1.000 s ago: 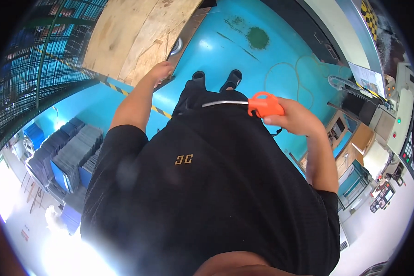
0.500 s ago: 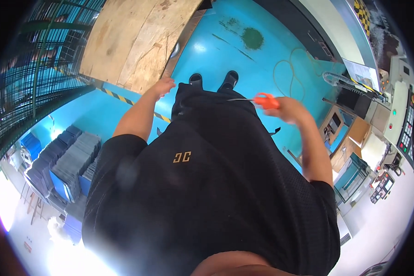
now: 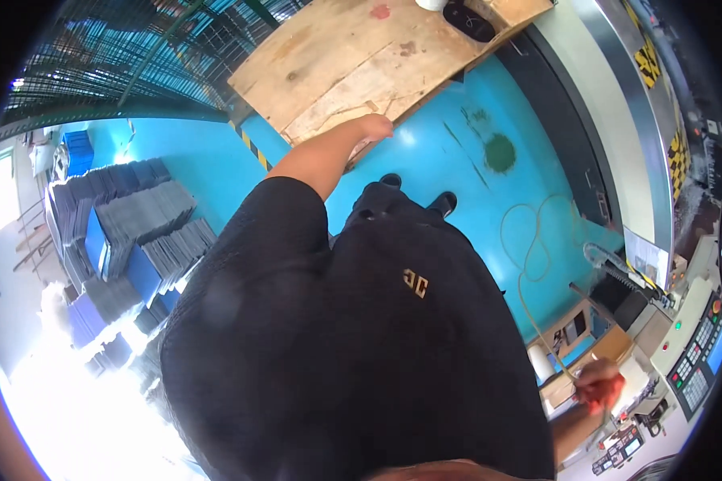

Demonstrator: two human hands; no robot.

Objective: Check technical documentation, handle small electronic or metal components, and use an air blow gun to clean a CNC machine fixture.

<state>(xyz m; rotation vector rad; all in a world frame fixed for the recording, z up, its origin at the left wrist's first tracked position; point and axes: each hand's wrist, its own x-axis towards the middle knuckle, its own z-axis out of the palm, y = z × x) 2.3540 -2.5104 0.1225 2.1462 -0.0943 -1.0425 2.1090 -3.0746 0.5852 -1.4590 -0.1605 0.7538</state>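
The fingers of my right hand (image 3: 597,377) were wrapped around an orange tool (image 3: 612,393), blurred, well out to the right. My left hand (image 3: 375,127) hung by the edge of the wooden counter (image 3: 337,64); I couldn't tell whether its fingers were curled, spread or touching wood. A thin hose (image 3: 521,293) lay looped on the blue floor (image 3: 477,240), running toward the tool. I judged a sharp pull could catch it on a shoe (image 3: 447,203), and a wide swing could knock the control panel (image 3: 694,365).
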